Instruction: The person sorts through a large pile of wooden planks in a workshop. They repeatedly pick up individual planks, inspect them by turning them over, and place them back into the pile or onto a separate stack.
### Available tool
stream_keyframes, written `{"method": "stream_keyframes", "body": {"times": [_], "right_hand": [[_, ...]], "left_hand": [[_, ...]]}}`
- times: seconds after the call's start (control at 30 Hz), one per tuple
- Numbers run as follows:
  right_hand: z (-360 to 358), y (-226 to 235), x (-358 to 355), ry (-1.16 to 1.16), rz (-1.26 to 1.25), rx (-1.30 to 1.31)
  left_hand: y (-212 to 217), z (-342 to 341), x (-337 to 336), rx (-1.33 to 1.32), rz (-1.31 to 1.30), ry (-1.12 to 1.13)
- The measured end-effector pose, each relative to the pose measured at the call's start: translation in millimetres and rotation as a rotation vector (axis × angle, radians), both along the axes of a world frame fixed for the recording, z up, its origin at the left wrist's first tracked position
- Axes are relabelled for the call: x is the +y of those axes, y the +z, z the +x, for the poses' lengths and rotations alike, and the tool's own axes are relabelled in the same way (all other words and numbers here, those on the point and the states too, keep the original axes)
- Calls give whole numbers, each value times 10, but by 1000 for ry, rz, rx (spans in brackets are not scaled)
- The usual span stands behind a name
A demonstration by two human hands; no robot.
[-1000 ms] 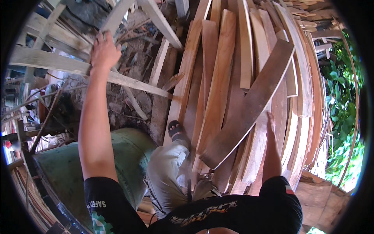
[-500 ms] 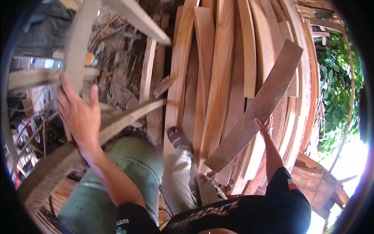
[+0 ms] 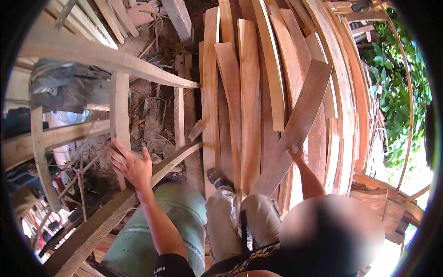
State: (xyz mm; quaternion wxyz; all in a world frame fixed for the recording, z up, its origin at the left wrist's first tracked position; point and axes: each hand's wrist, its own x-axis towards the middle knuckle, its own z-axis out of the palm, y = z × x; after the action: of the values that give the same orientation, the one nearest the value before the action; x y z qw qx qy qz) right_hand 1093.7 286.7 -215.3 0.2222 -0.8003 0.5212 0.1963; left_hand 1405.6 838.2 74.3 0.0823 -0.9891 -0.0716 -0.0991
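Brown flat wooden plank [image 3: 295, 134] leans slantwise across the stacked pale boards [image 3: 240, 92], its lower part grasped by the right hand [image 3: 296, 156], seemingly to steady it. Left hand [image 3: 131, 165] is released, fingers spread, resting by a curved grey timber rail [image 3: 138, 184].

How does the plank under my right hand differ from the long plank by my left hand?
The darker plank lies slanted across the stacked boards, gripped near its lower end by the right hand. The curved grey plank is paler, weathered and narrower, running out over the littered ground; the open left hand is spread at it, not closed around it. Both are bare, unpainted wood.
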Motion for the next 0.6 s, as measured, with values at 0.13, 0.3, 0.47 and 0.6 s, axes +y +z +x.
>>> {"method": "stream_keyframes", "body": {"times": [0.13, 0.3, 0.47, 0.6], "right_hand": [[-34, -90, 23, -54, 155, -72], [22, -2, 146, -91, 109, -114], [349, 565, 295, -146, 135, 56], [369, 677, 299, -167, 164, 87]], "left_hand": [[-18, -23, 22, 58, 43, 22], [20, 4, -26, 186, 28, 94], [46, 70, 52, 247, 7, 65], [-34, 103, 196, 322, 6, 10]]}}
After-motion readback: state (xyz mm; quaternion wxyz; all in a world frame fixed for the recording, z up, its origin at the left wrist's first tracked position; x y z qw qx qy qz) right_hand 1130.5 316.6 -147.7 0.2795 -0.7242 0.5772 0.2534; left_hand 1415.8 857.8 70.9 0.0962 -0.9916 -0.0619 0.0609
